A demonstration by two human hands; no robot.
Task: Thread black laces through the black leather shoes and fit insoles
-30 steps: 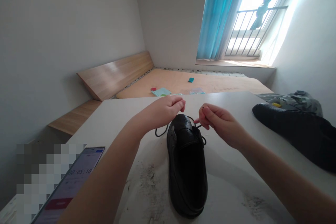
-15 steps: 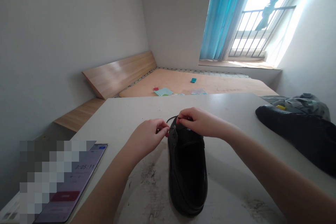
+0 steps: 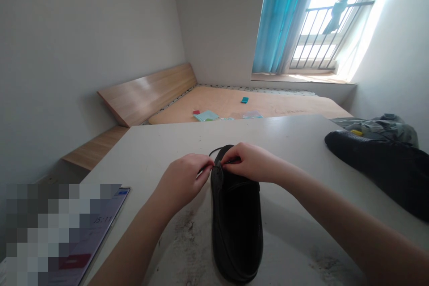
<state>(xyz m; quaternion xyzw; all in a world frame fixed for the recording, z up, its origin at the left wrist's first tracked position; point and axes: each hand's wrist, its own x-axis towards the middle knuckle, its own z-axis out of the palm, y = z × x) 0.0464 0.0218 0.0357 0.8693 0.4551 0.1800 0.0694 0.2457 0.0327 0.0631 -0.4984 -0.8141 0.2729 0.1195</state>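
Observation:
A black shoe (image 3: 236, 228) stands upright on the white table, its toe pointing away and its opening facing me. A thin black shoelace (image 3: 214, 150) curves out beside the toe on the left. My left hand (image 3: 187, 178) is closed in a pinch at the outer edge of the shoe's left eyelet flap (image 3: 217, 174), on the lace. From the inner side of that same flap, my right hand (image 3: 250, 161) pinches, thumb and forefinger together, at the lace. The fingertips of both hands nearly meet and hide the lace end.
A phone (image 3: 100, 237), partly blurred out, lies at the table's left edge. Another black shoe or similar dark item (image 3: 378, 165) rests at the right, by a crumpled greyish-green cloth (image 3: 395, 127). Beyond the white table (image 3: 161, 143) is a bed (image 3: 284, 107) with small packets on it.
My right hand has shifted from the toe down and left to the left eyelet flap. My left hand stays at that flap's edge. The view has tilted slightly.

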